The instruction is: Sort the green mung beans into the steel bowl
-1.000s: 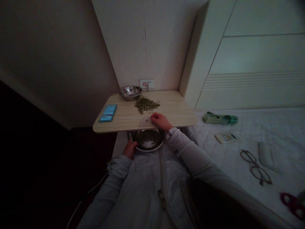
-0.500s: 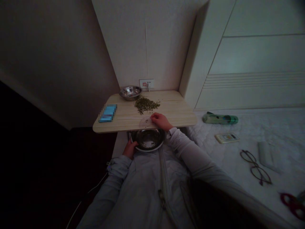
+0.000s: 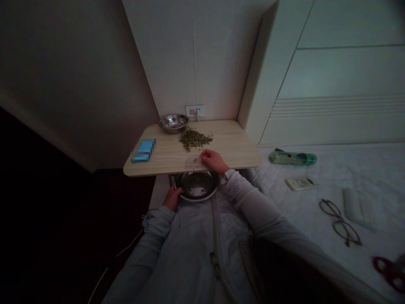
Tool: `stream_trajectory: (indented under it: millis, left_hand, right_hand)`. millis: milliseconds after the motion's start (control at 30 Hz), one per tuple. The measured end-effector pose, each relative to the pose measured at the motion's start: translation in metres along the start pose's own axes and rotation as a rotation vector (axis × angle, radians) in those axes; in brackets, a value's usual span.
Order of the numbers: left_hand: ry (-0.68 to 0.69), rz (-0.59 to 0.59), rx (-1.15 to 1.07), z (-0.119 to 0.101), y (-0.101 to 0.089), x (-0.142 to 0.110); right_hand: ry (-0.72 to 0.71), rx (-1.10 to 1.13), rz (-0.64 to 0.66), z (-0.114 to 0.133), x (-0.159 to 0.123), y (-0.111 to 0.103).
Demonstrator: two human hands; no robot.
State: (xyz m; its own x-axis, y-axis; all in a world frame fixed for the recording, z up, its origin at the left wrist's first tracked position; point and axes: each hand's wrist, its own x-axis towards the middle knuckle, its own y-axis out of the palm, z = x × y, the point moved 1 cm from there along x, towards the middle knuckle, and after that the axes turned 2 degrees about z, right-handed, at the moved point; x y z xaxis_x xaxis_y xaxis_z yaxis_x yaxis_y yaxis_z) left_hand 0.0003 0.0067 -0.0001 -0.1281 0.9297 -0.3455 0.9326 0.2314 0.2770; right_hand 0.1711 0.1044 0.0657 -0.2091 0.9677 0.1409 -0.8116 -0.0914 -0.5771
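Observation:
My left hand (image 3: 172, 197) grips the rim of a steel bowl (image 3: 196, 185) held just below the front edge of the small wooden table (image 3: 234, 145); a few green bits lie in the bowl. On the table's front edge rests my right hand (image 3: 214, 160), fingers curled and pinched at a thin clear disc (image 3: 192, 161) with a few green bits on it. Whether the fingers hold anything is too dim to make out. A pile of small green beans (image 3: 193, 139) lies just beyond that hand.
A second steel bowl (image 3: 173, 122) stands at the table's back by a wall socket (image 3: 194, 111). A blue flat object (image 3: 144, 149) lies at the table's left. On the bed to the right: a green bottle (image 3: 292, 158), a card (image 3: 301, 183), glasses (image 3: 340, 221), red scissors (image 3: 388, 269).

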Motion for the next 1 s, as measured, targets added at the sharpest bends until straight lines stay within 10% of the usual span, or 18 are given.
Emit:
stream_trajectory:
  millis: [1000]
  left_hand:
    - [0.029, 0.031, 0.009, -0.0013, 0.0004, -0.0001]
  right_hand:
    - [-0.025, -0.007, 0.019, 0.0003, -0.0011, 0.0002]
